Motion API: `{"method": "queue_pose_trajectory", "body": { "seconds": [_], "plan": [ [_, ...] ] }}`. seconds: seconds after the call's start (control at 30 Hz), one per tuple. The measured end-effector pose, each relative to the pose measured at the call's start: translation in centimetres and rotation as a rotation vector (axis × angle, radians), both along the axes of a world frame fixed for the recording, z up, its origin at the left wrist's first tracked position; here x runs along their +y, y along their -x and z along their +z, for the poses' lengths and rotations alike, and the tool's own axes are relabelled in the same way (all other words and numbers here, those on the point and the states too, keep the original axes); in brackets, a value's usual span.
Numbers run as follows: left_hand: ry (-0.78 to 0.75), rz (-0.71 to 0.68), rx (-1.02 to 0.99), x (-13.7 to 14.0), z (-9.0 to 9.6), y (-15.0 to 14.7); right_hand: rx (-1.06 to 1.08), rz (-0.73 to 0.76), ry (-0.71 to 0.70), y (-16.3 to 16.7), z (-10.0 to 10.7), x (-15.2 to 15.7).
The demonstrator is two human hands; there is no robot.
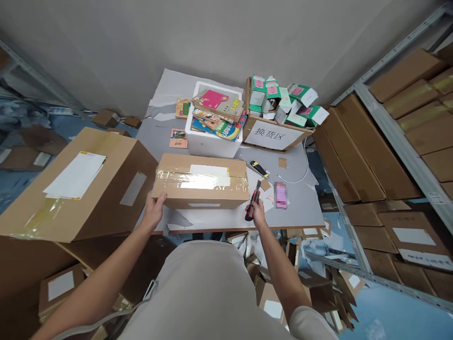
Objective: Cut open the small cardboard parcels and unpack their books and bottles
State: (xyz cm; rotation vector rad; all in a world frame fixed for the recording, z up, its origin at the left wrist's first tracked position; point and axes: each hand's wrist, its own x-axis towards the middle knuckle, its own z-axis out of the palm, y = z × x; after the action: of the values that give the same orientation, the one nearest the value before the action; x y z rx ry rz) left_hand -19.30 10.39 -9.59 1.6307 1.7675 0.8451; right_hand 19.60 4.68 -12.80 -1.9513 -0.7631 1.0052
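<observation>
A taped cardboard box [201, 203] lies lengthwise across the table in front of me, its top strip of clear tape shining over white labels. My left hand [155, 210] grips its near left corner, thumb on the front face and fingers partly hidden along the side. In my right hand [258, 212] is a red and black utility knife [253, 203], held near the box's right end, its tip pointing away from me. A yellow and black utility knife [259, 168] lies on the table beyond. To its right, a phone [281, 195] with a pink, blurred screen lies flat.
A large taped carton [109, 198] stands close on the left. Behind are a white foam box [214, 144] of books and a carton [276, 137] of green-white boxes. A white cable [300, 178] curves across the table [300, 215]. Metal shelving [357, 226] with cartons flanks the right.
</observation>
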Motion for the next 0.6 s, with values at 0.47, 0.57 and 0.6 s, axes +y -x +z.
{"method": "queue_pose_trajectory", "body": {
  "seconds": [0.47, 0.57, 0.6],
  "plan": [
    [-0.336, -0.516, 0.479, 0.5, 7.9, -4.3, -0.469, 0.080, -0.004, -3.1, 3.6, 3.2],
    [-0.352, -0.484, 0.512, -0.1, 7.2, -4.9, -0.672, 0.395, -0.341, -0.7, 9.4, 8.0],
    [-0.353, -0.484, 0.515, -0.3, 7.0, -4.9, -0.735, 0.588, -0.372, 0.5, 11.1, 9.3]
  ]
}}
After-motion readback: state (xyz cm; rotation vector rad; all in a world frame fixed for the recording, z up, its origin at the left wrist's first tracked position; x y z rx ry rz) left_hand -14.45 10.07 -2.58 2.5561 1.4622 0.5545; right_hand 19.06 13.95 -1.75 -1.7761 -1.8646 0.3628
